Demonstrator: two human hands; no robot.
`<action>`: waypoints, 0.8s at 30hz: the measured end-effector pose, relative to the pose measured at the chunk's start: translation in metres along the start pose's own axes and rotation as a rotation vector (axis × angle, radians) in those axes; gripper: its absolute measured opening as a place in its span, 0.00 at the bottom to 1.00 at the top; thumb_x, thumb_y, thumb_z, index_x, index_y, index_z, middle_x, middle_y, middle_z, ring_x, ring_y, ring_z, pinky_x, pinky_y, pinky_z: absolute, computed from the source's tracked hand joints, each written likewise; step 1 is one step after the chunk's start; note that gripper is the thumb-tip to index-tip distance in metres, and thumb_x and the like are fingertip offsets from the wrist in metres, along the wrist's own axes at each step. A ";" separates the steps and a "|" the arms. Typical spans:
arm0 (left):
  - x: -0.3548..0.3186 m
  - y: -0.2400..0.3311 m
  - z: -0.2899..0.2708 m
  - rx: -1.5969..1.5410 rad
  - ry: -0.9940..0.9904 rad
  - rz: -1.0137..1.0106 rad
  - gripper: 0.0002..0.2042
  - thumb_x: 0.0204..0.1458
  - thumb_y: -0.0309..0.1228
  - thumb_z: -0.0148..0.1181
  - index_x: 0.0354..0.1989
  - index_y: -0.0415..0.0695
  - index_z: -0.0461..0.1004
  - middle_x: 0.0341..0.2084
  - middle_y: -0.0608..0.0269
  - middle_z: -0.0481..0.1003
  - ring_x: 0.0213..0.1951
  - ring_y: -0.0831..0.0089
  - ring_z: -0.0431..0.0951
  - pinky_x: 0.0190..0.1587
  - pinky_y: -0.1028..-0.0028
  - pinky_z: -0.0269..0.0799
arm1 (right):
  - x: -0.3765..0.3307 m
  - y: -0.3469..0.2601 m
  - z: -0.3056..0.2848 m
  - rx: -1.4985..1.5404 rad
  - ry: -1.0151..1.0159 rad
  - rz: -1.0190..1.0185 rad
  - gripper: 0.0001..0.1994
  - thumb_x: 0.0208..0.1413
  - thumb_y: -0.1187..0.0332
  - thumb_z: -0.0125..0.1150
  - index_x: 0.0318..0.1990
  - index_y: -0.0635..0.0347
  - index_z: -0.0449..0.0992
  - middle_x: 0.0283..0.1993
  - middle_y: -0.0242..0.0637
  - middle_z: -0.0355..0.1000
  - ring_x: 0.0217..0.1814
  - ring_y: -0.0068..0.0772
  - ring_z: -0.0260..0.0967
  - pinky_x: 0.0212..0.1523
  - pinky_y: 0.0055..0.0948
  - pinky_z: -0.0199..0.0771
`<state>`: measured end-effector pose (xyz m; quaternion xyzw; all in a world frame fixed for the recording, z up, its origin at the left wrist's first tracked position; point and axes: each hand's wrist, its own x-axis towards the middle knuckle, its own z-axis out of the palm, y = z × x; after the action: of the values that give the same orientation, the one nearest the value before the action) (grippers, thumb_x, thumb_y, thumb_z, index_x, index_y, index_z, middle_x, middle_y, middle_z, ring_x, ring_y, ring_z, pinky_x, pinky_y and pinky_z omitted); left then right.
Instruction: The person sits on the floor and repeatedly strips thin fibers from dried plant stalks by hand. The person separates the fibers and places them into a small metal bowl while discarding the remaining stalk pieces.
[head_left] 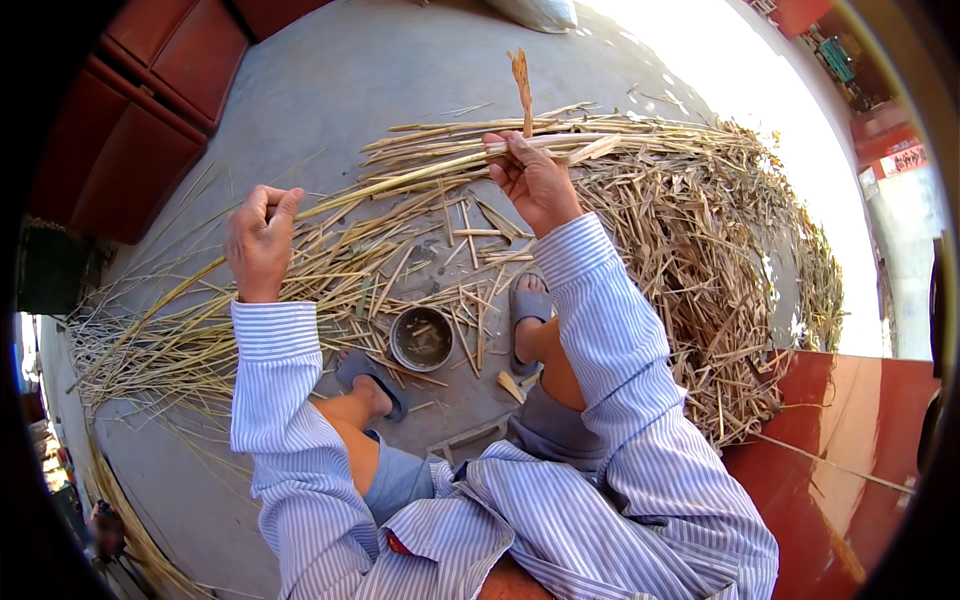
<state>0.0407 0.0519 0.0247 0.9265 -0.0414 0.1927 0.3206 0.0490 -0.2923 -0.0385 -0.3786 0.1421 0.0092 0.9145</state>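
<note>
My right hand (537,185) is closed round a long pale stalk (420,174) with its thumb and fingers. A dry brown strip of leaf sheath (521,88) stands up beside its fingertips. The stalk slants down left toward my left hand (262,240), which is closed with thumb and forefinger pressed together. Whatever the left hand pinches is hidden; the stalk passes close by or behind it. Beneath and beyond both hands lies a spread of loose straw-coloured stalks (345,240).
A round metal bowl (421,338) with cloudy liquid and bits sits between my sandalled feet. A large heap of dry husks (665,270) lies at the right. Red panelled furniture (165,70) stands far left, and a red and cream surface (830,440) is near right.
</note>
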 end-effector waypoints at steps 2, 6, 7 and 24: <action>0.005 -0.016 -0.011 0.437 0.230 0.181 0.10 0.54 0.36 0.65 0.33 0.41 0.78 0.19 0.63 0.75 0.23 0.69 0.74 0.28 0.67 0.67 | 0.004 0.000 -0.002 0.018 0.031 -0.053 0.11 0.67 0.67 0.50 0.47 0.65 0.74 0.39 0.39 0.79 0.34 0.25 0.77 0.32 0.19 0.81; 0.012 0.013 -0.017 0.375 0.324 0.375 0.13 0.55 0.41 0.62 0.33 0.44 0.78 0.22 0.60 0.76 0.28 0.64 0.75 0.34 0.64 0.66 | 0.003 0.005 0.001 0.074 -0.020 -0.005 0.11 0.67 0.67 0.50 0.46 0.65 0.73 0.41 0.39 0.78 0.36 0.25 0.77 0.34 0.20 0.82; 0.005 0.043 -0.003 0.360 0.353 0.518 0.13 0.55 0.42 0.62 0.34 0.43 0.78 0.24 0.60 0.76 0.31 0.66 0.75 0.38 0.65 0.66 | -0.001 0.012 0.012 0.080 -0.068 0.012 0.11 0.67 0.66 0.49 0.47 0.63 0.72 0.42 0.39 0.78 0.37 0.25 0.77 0.35 0.21 0.82; -0.010 0.041 0.018 0.002 -0.272 0.275 0.12 0.53 0.38 0.63 0.27 0.41 0.77 0.18 0.52 0.73 0.21 0.56 0.73 0.24 0.63 0.64 | -0.004 -0.012 -0.006 0.079 -0.035 0.199 0.14 0.67 0.61 0.51 0.50 0.64 0.71 0.46 0.38 0.76 0.41 0.26 0.74 0.42 0.25 0.79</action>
<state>0.0298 0.0081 0.0313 0.9299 -0.2102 0.1075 0.2819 0.0448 -0.3048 -0.0331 -0.3262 0.1633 0.1009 0.9256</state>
